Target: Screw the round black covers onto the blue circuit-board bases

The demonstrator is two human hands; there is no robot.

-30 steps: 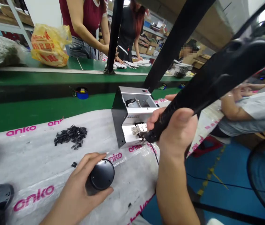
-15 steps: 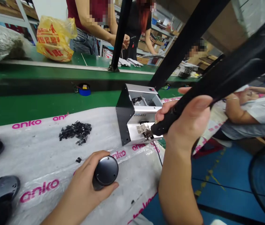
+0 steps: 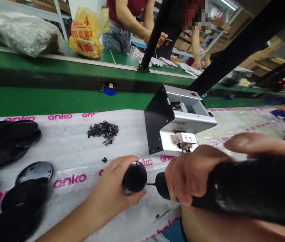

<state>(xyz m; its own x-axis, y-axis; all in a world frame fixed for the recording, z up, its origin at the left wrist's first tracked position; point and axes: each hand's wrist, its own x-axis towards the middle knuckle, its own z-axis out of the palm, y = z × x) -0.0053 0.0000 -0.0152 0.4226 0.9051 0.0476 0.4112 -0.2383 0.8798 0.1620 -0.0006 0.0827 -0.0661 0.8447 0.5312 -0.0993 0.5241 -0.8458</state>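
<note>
My left hand is wrapped round a black cylinder, its round end face turned up toward me. In my right hand is a black power screwdriver, held almost level. Its thin bit points left and reaches the right side of the cylinder's end face; whether it sits on a screw cannot be made out. Beyond my right hand stands a silver and black screw feeder machine with a metal outlet at its front. A heap of small black pieces lies past my left hand.
Several black round discs lie at the left on the plastic-covered bench. A blue tape roll sits on the green surface behind. Across it are a yellow bag, a plastic-wrapped bundle and people's arms. Black posts rise behind the machine.
The screwdriver has moved from the machine's outlet to the cylinder and swung from steeply slanted to nearly level. My left hand still holds the cylinder. The view has shifted left.
</note>
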